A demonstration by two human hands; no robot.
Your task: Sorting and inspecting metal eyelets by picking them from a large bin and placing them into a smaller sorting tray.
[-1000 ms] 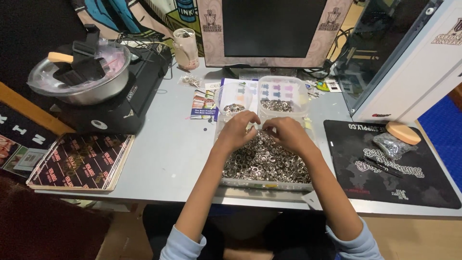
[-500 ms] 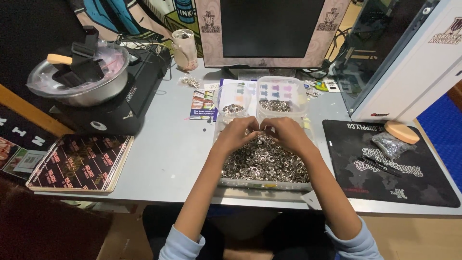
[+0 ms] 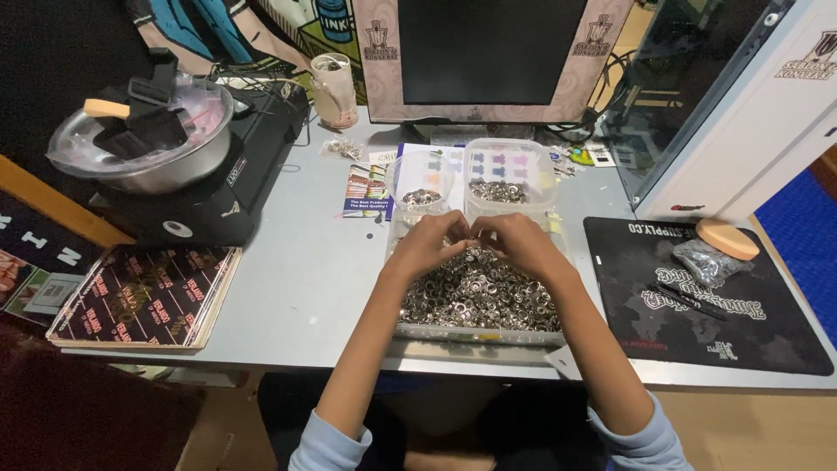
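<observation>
**Head view: two hands meet over a tray of metal rings**

Head camera looks down on a grey desk point(image 3: 296, 279) crowded with gear. A dark monitor point(image 3: 488, 52) stands at the far edge, and a steel bowl point(image 3: 139, 148) covered in clear film sits on a black machine point(image 3: 218, 192) to the left. A black mat point(image 3: 697, 296) lies to the right, and a flat box of dark patterned packets point(image 3: 144, 296) rests at the near left corner.

Directly in front of the person, a shallow clear tray point(image 3: 479, 336) holds a heap of small silver rings point(image 3: 475, 292), its long side running left to right along the desk edge. Beyond it stand a square clear tub point(image 3: 510, 174) and a smaller round cup point(image 3: 421, 179), each with a thin layer of similar metal pieces.

The left hand point(image 3: 427, 249) and right hand point(image 3: 520, 246) hover at the tray's far edge, fingertips drawn together and nearly touching each other. They appear pinched on something tiny, though whether a ring sits between them cannot be told. The heap lies just beneath and toward the person from both hands, equally near to each.
</observation>
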